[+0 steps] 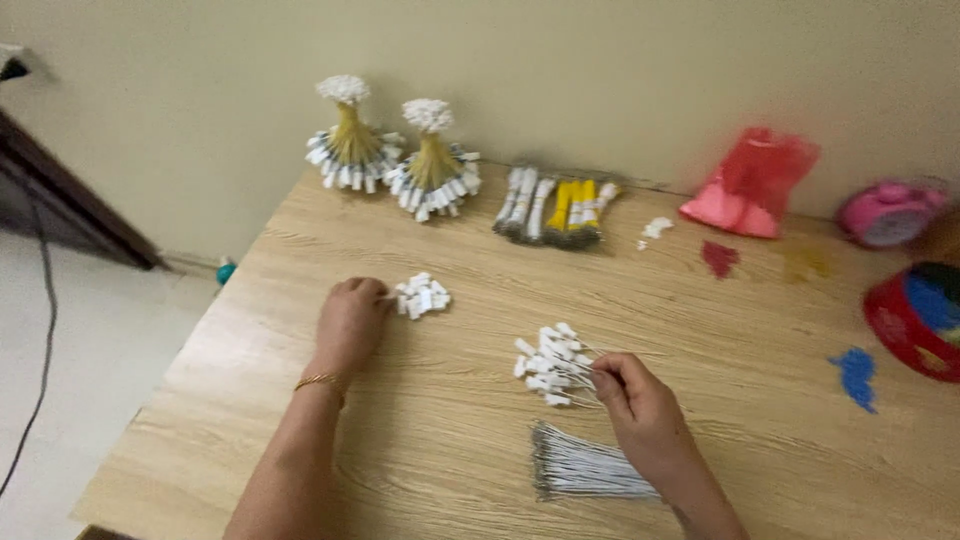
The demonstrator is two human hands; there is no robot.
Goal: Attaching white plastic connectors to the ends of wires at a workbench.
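My left hand, with a gold bracelet on the wrist, rests curled on the wooden table, its fingertips touching a small pile of white tags. My right hand pinches the strings of a fanned bunch of white tags. Just below that hand lies a flat bundle of thin grey-white strings, partly hidden by my wrist.
Two tied, fan-shaped tag bundles stand at the back by the wall. Flat bundles of white and yellow tags lie beside them. A red plastic bag, a pink clock and a red-blue container sit at right.
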